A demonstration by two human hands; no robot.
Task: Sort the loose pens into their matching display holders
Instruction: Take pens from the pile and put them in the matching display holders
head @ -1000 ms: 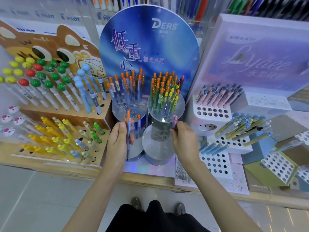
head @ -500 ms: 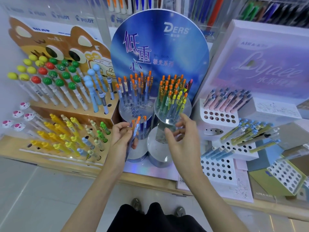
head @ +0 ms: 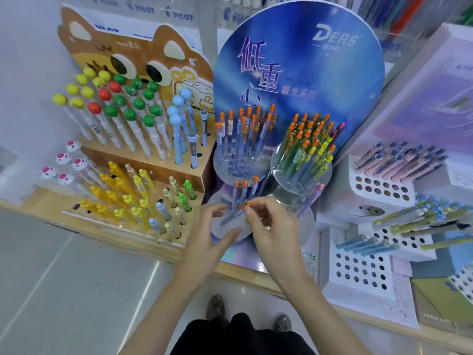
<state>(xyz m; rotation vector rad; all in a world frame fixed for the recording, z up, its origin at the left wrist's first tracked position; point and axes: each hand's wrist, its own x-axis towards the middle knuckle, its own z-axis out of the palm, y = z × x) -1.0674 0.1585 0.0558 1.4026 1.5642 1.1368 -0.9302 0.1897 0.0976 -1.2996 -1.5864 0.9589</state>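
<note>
You are standing in a stationery shop, at a display shelf (head: 245, 275) crowded with branded retail stands. A blue DERS backboard (head: 299, 73) rises over clear round holders (head: 276, 162) full of orange-capped pens (head: 245, 129). A bear-faced cardboard stand (head: 107, 47) carries rows of fruit-topped pens (head: 122, 116), white perforated blocks (head: 358, 272) hold pastel pens (head: 399, 160), and PILOT labels (head: 183, 15) mark the racks behind.

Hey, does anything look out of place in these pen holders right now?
Yes. A maroon pen stands at the right edge of the upper right holder, among orange- and yellow-topped pens. A lilac pen leans alone in the lower right holder; both look missorted.
</note>
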